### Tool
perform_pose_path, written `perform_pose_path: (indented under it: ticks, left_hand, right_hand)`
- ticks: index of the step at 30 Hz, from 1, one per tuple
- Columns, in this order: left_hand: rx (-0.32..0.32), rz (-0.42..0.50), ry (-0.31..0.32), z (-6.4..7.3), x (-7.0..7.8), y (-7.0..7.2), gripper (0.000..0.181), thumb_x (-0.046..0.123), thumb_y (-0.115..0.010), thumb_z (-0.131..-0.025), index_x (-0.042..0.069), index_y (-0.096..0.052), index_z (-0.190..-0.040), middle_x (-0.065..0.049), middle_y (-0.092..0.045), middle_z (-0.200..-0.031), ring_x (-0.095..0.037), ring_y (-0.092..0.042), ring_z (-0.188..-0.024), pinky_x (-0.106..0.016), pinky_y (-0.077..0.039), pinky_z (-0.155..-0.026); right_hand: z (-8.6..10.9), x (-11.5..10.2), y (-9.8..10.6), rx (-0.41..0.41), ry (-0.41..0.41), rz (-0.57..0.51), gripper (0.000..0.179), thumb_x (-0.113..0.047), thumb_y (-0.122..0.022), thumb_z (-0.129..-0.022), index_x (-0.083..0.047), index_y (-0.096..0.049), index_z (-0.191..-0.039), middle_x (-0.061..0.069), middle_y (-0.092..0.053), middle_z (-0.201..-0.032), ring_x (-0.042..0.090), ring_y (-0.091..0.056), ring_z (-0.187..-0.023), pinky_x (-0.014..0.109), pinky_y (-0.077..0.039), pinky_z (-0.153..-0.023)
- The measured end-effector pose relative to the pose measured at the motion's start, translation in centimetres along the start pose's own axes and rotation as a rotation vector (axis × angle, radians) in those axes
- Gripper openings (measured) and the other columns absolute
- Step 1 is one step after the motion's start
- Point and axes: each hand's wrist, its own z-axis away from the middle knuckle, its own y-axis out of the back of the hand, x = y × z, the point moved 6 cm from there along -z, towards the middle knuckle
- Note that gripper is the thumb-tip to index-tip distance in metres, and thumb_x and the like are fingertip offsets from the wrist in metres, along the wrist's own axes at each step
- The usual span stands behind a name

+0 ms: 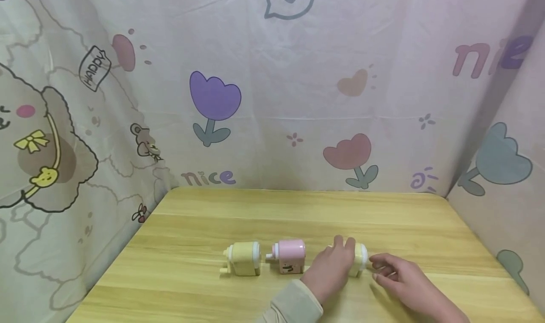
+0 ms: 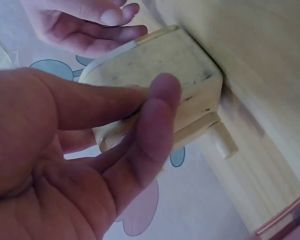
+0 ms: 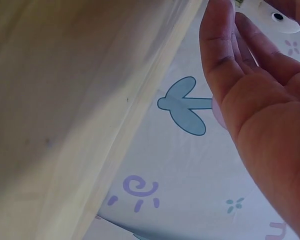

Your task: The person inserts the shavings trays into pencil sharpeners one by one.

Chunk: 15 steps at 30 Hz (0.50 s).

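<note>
At the right of the row, a yellow hand-crank pencil sharpener (image 1: 361,259) stands on the table. My left hand (image 1: 332,268) grips it from its crank side, fingers over the top. In the left wrist view, thumb and fingertips of the left hand (image 2: 115,125) close on the sharpener (image 2: 155,65), whose crank (image 2: 205,127) sticks out below them. Beside the opposite, white-rimmed end is my right hand (image 1: 404,280), its fingers loosely bent and holding nothing. The right wrist view shows this hand (image 3: 270,105) near a white rounded end (image 3: 285,20) with a dark hole.
A pink pencil sharpener (image 1: 291,257) stands just left of my left hand. Farther left is another yellow sharpener (image 1: 244,259), its crank pointing left. The wooden table (image 1: 298,209) ends at a printed cloth (image 1: 272,100) behind, with more cloth at both sides.
</note>
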Motion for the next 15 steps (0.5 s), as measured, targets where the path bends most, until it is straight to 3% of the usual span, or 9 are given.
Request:
perform_pose_path:
  ticks: [5, 9, 12, 15]
  left_hand:
    - [-0.011, -0.028, -0.005, 0.0, -0.4, -0.2, 0.048, 0.004, -0.077, -0.089, 0.014, -0.052, -0.129, -0.007, -0.061, -0.112, -0.010, -0.055, -0.060, -0.017, -0.044, -0.047]
    - [-0.036, -0.012, 0.010, 0.2, -0.7, -0.6, 0.071, 0.005, -0.078, -0.087, 0.018, -0.044, -0.148, -0.009, -0.058, -0.129, -0.012, -0.058, -0.064, -0.017, -0.046, -0.051]
    - [-0.062, 0.051, 0.051, 0.4, -0.9, -0.9, 0.088, 0.004, -0.075, -0.089, 0.023, -0.031, -0.162, -0.016, -0.048, -0.150, -0.012, -0.056, -0.062, -0.018, -0.045, -0.050]
    - [-0.079, 0.110, 0.086, 0.7, -1.2, -0.7, 0.088, 0.013, -0.072, -0.094, 0.026, -0.023, -0.166, -0.017, -0.036, -0.161, -0.009, -0.051, -0.059, -0.018, -0.042, -0.046]
  right_hand:
    - [-0.2, 0.0, -0.3, -0.033, 0.012, -0.026, 0.037, -0.012, -0.074, -0.095, 0.006, -0.065, -0.126, 0.008, -0.072, -0.110, 0.001, -0.063, -0.087, 0.025, -0.059, -0.073]
    - [-0.3, -0.1, -0.5, -0.042, -0.002, -0.020, 0.038, -0.013, -0.074, -0.095, 0.005, -0.064, -0.127, 0.009, -0.072, -0.112, 0.002, -0.063, -0.087, 0.025, -0.059, -0.073]
    - [-0.4, -0.1, -0.4, -0.021, -0.043, 0.010, 0.038, -0.013, -0.074, -0.095, 0.004, -0.064, -0.127, 0.006, -0.072, -0.111, 0.003, -0.064, -0.087, 0.025, -0.059, -0.073]
    - [-0.5, 0.0, 0.1, 0.038, -0.120, 0.059, 0.037, -0.014, -0.074, -0.095, 0.003, -0.065, -0.126, 0.004, -0.072, -0.108, 0.007, -0.066, -0.087, 0.024, -0.059, -0.074]
